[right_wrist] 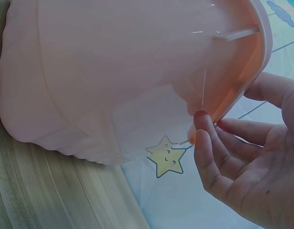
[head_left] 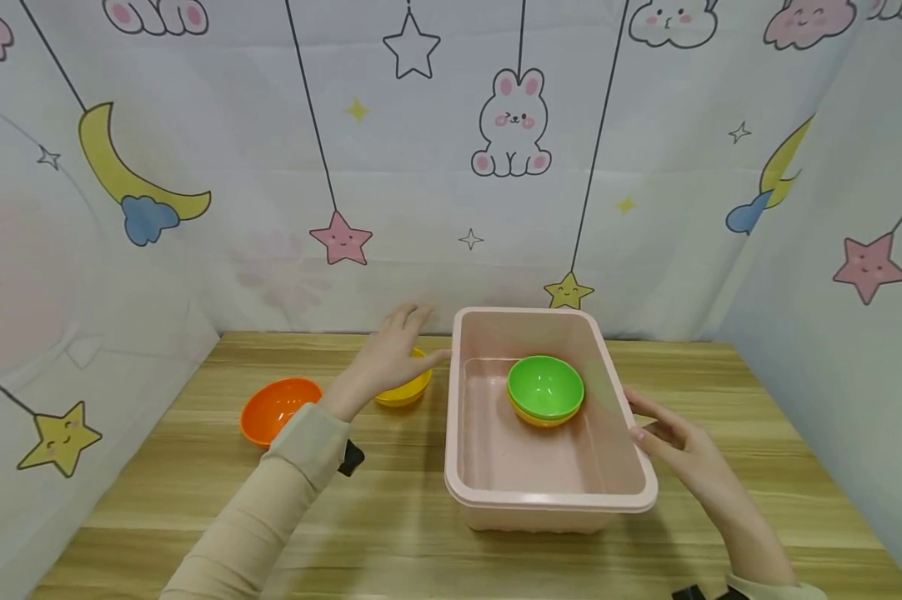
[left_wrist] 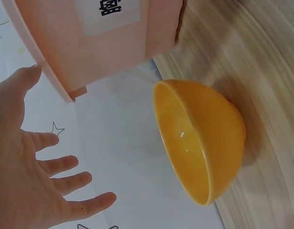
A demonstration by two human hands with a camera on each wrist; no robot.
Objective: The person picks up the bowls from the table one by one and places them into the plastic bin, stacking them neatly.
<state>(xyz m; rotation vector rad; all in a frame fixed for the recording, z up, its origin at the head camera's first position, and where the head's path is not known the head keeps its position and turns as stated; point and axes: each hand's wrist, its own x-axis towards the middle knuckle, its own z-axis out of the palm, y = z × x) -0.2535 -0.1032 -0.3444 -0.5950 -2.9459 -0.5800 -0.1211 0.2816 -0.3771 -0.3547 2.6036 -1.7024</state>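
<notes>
A pink plastic bin [head_left: 522,500] stands on the table, with a green bowl [head_left: 545,387] nested in a yellow one [head_left: 541,421] inside it. My left hand [head_left: 394,354] is spread at the bin's left side, its thumb tip right at the rim. Below that hand, partly hidden by it in the head view, is another yellow bowl [left_wrist: 223,138]. An orange bowl [head_left: 274,408] lies further left, partly covered by the left forearm. At the right side, my right hand [head_left: 679,446] holds the bin's rim, thumb at the edge and bent fingers [right_wrist: 221,148] beneath it.
The wood-grain table [head_left: 376,533] is bounded at the back and both sides by a printed cloth [head_left: 421,167] with stars, moons and rabbits. A white label [left_wrist: 109,16] with dark print is on the bin's outer left wall.
</notes>
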